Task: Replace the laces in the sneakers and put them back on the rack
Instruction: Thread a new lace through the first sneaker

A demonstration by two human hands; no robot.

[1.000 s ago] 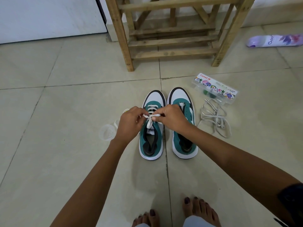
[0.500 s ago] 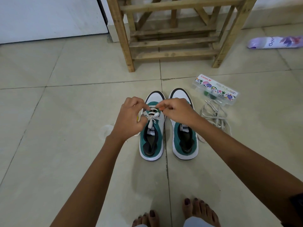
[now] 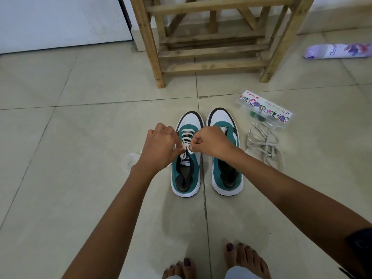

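Two teal and white sneakers stand side by side on the tiled floor. The left sneaker (image 3: 186, 174) carries a white lace (image 3: 186, 137) threaded through its eyelets. My left hand (image 3: 159, 146) and my right hand (image 3: 211, 140) meet over its tongue, each pinching an end of that lace at the knot. The right sneaker (image 3: 226, 174) shows no lace. A loose pile of off-white laces (image 3: 263, 143) lies on the floor just right of the right sneaker. The wooden shoe rack (image 3: 213, 37) stands beyond the sneakers.
A clear plastic box with a floral label (image 3: 263, 108) lies right of the sneakers, near the rack leg. A purple spray can (image 3: 338, 51) lies at far right. A clear plastic wrapper (image 3: 130, 161) sits under my left wrist. My bare feet (image 3: 213, 262) are at the bottom edge.
Both hands stayed at the left sneaker's lace, lifted slightly toward the toe and then came back down over the knot. The sneakers have not moved.
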